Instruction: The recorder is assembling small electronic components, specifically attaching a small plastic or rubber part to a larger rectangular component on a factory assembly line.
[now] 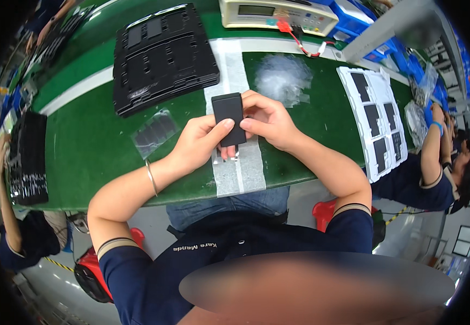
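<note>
A flat black rectangular block (228,111) is held upright over the green worktable, between both my hands. My left hand (196,143) grips its left side, thumb pressed on the face and fingers reaching behind and below it. On the right edge, my right hand (270,122) pinches the block with the thumb in front and curled fingers behind. Fingertips show under its lower end, beside a small shiny piece that I cannot make out. A whitish translucent strip of tape (240,176) runs across the table beneath my hands.
Stacked black trays (164,62) stand at the far left, near a clear sheet with strips (155,133). Thin clear films (282,78) lie beyond my right hand. A white tray (373,151) holds several black pieces. Behind sits a bench meter (278,15) with leads. Co-workers sit on both sides.
</note>
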{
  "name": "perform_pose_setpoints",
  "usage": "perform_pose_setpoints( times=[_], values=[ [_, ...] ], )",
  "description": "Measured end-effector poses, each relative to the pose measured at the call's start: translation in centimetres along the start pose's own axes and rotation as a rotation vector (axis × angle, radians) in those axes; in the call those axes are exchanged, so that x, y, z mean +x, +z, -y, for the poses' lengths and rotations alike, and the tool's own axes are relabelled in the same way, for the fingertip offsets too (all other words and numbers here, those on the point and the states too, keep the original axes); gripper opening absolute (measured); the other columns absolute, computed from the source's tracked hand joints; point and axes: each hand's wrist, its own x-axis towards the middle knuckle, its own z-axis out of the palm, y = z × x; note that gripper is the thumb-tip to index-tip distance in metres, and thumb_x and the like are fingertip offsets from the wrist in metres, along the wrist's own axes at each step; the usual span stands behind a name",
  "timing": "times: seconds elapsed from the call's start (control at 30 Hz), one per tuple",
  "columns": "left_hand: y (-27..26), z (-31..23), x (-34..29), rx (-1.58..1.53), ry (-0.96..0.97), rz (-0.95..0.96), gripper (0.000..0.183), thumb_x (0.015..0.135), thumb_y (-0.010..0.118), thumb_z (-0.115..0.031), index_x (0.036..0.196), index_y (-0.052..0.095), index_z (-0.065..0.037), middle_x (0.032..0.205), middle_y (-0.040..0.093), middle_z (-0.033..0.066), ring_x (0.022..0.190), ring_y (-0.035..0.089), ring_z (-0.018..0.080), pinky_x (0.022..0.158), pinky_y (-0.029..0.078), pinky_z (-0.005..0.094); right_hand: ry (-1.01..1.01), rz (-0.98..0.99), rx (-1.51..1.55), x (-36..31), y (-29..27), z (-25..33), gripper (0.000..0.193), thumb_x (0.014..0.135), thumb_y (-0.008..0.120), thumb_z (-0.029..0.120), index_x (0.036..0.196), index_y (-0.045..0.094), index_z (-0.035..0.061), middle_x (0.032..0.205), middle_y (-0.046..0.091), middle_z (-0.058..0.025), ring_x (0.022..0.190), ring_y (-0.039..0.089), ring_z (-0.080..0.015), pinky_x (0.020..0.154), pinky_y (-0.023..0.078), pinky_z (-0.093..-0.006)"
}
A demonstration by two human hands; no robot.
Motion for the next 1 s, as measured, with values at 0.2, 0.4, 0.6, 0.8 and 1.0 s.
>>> perform_pose_setpoints(
  times=[0.2,0.4,0.6,0.8,1.0],
  values=[
    [0.0,-0.1,-0.2,0.010,0.012,0.024,0.033,0.096,0.044,-0.026,0.086,0.060,0.001,0.064,0.061,0.0067,0.055,0.057,0.0101,0.052,0.046,0.0221,-0.088,0.053,-0.109,-0.2,-0.3,-0.2,0.025,0.080,0.062,0.002,0.104,0.055,0.0003,0.104,0.049,-0.0075,0.094,0.050,-0.0163,0.085,0.043,-0.0316],
    [-0.1,0.1,-0.2,-0.038,0.023,0.036,0.026,0.094,0.049,-0.021,0.089,0.062,0.001,0.068,0.062,0.0060,0.061,0.059,0.0097,0.057,0.047,0.0221,-0.159,0.119,-0.167,-0.3,-0.6,0.0,0.031,0.079,0.064,0.003,0.109,0.059,-0.0004,0.116,0.050,-0.0118,0.105,0.050,-0.0205,0.089,0.042,-0.0339],
    [-0.7,0.7,-0.2,-0.031,0.112,0.018,0.015,0.089,0.057,-0.011,0.093,0.064,0.002,0.079,0.065,0.0054,0.071,0.059,0.0096,0.064,0.049,0.0236,-0.397,0.277,-0.399,0.7,-0.2,-0.1,0.040,0.075,0.066,0.005,0.114,0.060,0.0017,0.116,0.058,-0.0142,0.113,0.050,-0.0321,0.093,0.041,-0.0398],
    [-1.7,0.0,0.0,0.741,0.468,-0.021,0.016,0.085,0.060,-0.015,0.087,0.064,0.000,0.075,0.060,0.0112,0.062,0.057,0.0226,0.057,0.046,0.0318,-0.130,0.139,-0.364,-0.5,-0.5,0.3,0.030,0.074,0.067,0.003,0.104,0.063,-0.0021,0.107,0.060,-0.0129,0.104,0.054,-0.0255,0.087,0.044,-0.0355],
    [-1.5,0.2,0.1,0.442,0.272,-0.027,0.014,0.084,0.062,-0.013,0.084,0.065,0.000,0.065,0.059,0.0079,0.055,0.055,0.0170,0.051,0.043,0.0283,-0.069,0.098,-0.194,-0.4,-0.2,0.1,0.038,0.072,0.072,0.008,0.107,0.062,-0.0010,0.111,0.056,-0.0114,0.101,0.055,-0.0219,0.084,0.046,-0.0331]
  ],
)
